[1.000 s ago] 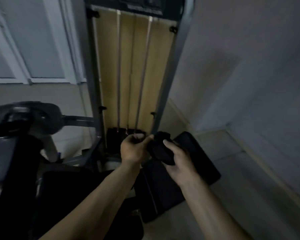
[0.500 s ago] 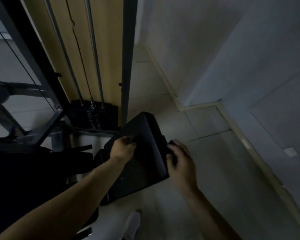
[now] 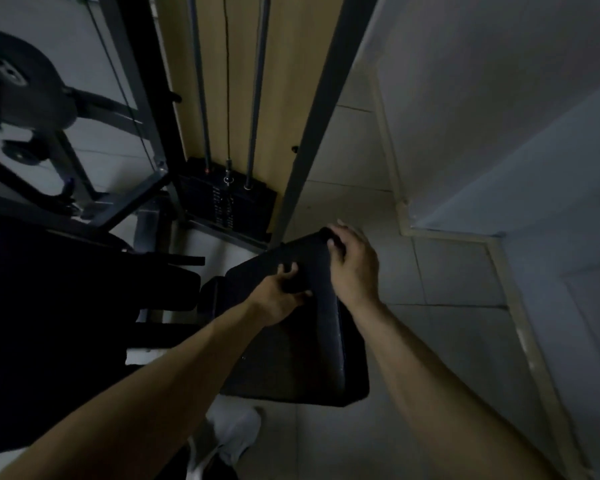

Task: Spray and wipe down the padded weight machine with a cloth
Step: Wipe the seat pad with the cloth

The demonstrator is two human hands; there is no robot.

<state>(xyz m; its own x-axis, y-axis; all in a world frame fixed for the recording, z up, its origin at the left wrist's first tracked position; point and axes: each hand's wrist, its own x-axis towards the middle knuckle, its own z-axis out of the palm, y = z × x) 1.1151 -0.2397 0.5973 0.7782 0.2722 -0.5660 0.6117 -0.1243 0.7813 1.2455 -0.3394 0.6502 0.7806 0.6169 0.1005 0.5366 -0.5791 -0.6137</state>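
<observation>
— Dim tiled floor [image 3: 447, 271], grey wall beside it. What's nearest?
— A pale shoe [image 3: 232, 434], then the black pad [image 3: 291, 358]. The left hand [image 3: 279, 294] curls round what looks like a dark cloth [image 3: 293, 283], pressed on the pad, likely to wipe.
— The right hand [image 3: 352, 265]?
— Gripping the pad's far corner, probably steadying it.
— Any spray bottle?
— None visible. Beyond stands the weight stack [image 3: 226, 202].
</observation>
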